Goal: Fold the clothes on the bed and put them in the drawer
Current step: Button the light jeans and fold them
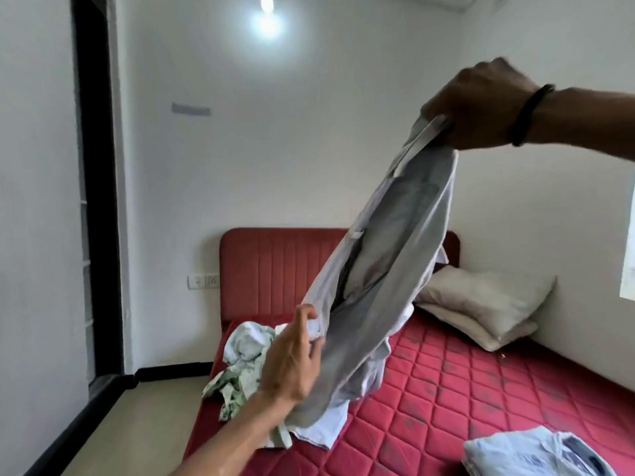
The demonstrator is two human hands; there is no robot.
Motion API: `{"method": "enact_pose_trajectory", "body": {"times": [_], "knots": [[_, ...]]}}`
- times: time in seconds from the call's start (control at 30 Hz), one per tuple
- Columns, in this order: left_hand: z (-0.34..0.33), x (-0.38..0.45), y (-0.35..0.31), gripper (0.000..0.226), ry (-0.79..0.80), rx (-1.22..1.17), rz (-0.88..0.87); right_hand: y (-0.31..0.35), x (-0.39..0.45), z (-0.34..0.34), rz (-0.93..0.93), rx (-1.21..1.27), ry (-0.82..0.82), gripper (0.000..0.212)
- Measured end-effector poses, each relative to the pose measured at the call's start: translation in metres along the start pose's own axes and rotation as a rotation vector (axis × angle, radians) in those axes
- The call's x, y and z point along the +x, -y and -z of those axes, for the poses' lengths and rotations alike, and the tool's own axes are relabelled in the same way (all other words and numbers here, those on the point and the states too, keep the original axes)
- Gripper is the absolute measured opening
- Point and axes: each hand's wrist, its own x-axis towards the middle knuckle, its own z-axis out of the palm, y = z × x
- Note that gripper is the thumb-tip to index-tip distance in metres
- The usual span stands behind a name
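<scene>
A pale grey-white shirt (395, 255) hangs stretched in the air above the red quilted mattress (464, 389). My right hand (481, 104), high at the upper right, grips the shirt's collar end. Lower down, my left hand (292, 355) pinches the shirt's lower edge with thumb and fingers. The shirt's tail droops onto the bed. Behind my left hand lies a heap of unfolded clothes (244, 359), light blue and green-patterned. A folded light blue garment (529, 453) sits at the bottom right on the mattress. No drawer is in view.
A red padded headboard (275, 269) stands against the white wall. Two beige pillows (481, 304) are stacked in the far right corner. A dark doorway (99, 201) opens at the left, with tiled floor beside the bed. A window edge shows at the far right.
</scene>
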Motion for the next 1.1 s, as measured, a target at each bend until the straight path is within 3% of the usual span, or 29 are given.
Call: {"method": "enact_pose_trajectory", "body": {"times": [0.1,0.23,0.3,0.43,0.53,0.6,0.67,0.73,0.8,0.9,1.0,1.1], "knots": [[0.053,0.051,-0.004,0.047,-0.121,0.030,-0.156,-0.045,0.003,0.033,-0.162,-0.035,-0.053,0.035],[0.158,0.161,-0.018,0.034,-0.314,0.112,-0.090,-0.109,0.005,0.054,-0.489,0.020,-0.068,0.045],[0.217,0.209,-0.021,0.026,-0.309,0.177,-0.126,-0.126,0.000,0.056,-0.578,0.096,0.069,0.054],[0.310,0.266,-0.038,0.023,-0.178,0.104,-0.196,-0.129,-0.016,0.055,-0.663,0.387,0.205,0.047],[0.351,0.285,-0.046,0.041,-0.095,-0.068,-0.212,-0.123,-0.022,0.040,-0.623,0.646,0.213,0.048],[0.366,0.287,-0.037,0.054,-0.040,-0.127,-0.176,-0.114,-0.021,0.028,-0.554,0.834,0.191,0.037],[0.371,0.284,-0.020,0.050,-0.014,-0.112,-0.160,-0.102,-0.020,0.021,-0.483,0.983,0.162,0.029],[0.362,0.274,0.008,0.032,0.042,-0.055,-0.130,-0.085,-0.018,-0.001,-0.483,1.104,0.211,0.028],[0.333,0.258,0.040,0.015,0.116,0.118,-0.066,-0.061,-0.013,-0.044,-0.520,1.016,0.337,0.038],[0.265,0.227,0.093,0.013,0.198,0.339,0.129,-0.001,-0.009,-0.125,-0.680,0.714,0.406,0.060],[0.202,0.213,0.127,0.020,0.061,0.312,0.315,0.051,-0.003,-0.187,-0.893,0.902,0.273,0.030],[0.187,0.237,0.132,0.022,-0.207,0.220,0.395,0.055,0.021,-0.211,-1.025,0.923,-0.034,0.021]]}}
